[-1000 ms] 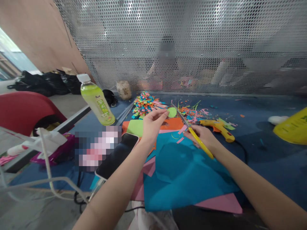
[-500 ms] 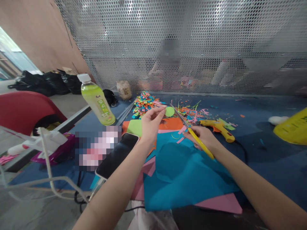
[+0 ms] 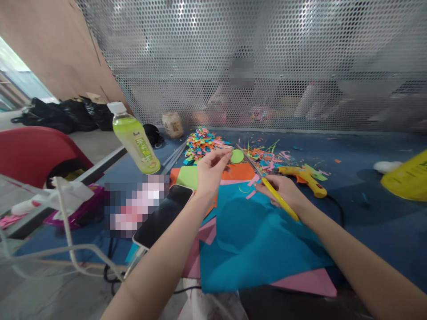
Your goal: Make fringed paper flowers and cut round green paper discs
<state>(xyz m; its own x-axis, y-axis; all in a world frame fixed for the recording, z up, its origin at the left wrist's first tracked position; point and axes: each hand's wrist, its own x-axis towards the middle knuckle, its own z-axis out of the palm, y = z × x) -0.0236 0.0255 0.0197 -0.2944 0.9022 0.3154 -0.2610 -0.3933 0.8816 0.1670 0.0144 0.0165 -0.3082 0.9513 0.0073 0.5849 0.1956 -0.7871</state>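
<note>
My left hand (image 3: 212, 166) pinches the edge of a small round green paper disc (image 3: 237, 156) between thumb and fingers. My right hand (image 3: 279, 190) is closed around the yellow handles of a pair of scissors (image 3: 274, 191); the blades point up and left, close beside the disc's right edge. Whether the blades touch the disc I cannot tell. Below both hands lies a large blue sheet (image 3: 260, 240), with pink strips and a thin green paper sliver (image 3: 245, 191) on its far part. An orange sheet (image 3: 243, 171) shows beneath the disc.
Behind my left hand stands a multicoloured cone of paper pieces (image 3: 201, 144). Paper scraps (image 3: 263, 156) are strewn beside it. A yellow glue gun (image 3: 305, 177) lies to the right. On the left are a phone (image 3: 163, 218), a green drink bottle (image 3: 136, 142) and a purple box (image 3: 76, 209).
The green disc and my left hand have shifted very slightly to the right. The scissors and my right hand have barely moved.
</note>
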